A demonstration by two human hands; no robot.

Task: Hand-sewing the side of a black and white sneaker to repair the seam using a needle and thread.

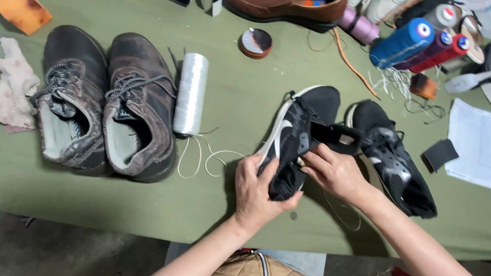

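**A:** Where does the grip sit?

**B:** The left hand (256, 189) is clenched around the heel end of the black sneaker (294, 139), thumb across its upper side. The right hand (334, 173) pinches the same shoe at the collar opening, fingertips (306, 159) pressed to the fabric. Both hands are thus grasping one shoe.

**A:** And the shoe relative to the hands?

**B:** It slants up and away from them, sole edge and white side mark turned leftward, toe resting on the green worktop (233, 95).

**A:** Surroundings?

**B:** Its black mate (393, 160) lies just right of the right hand. A white thread spool (190, 94) lies to the left, its loose end curling near the left hand. Beyond it stands a worn brown pair of shoes (105, 102). Coloured thread cones (416, 42) lie at the upper right.
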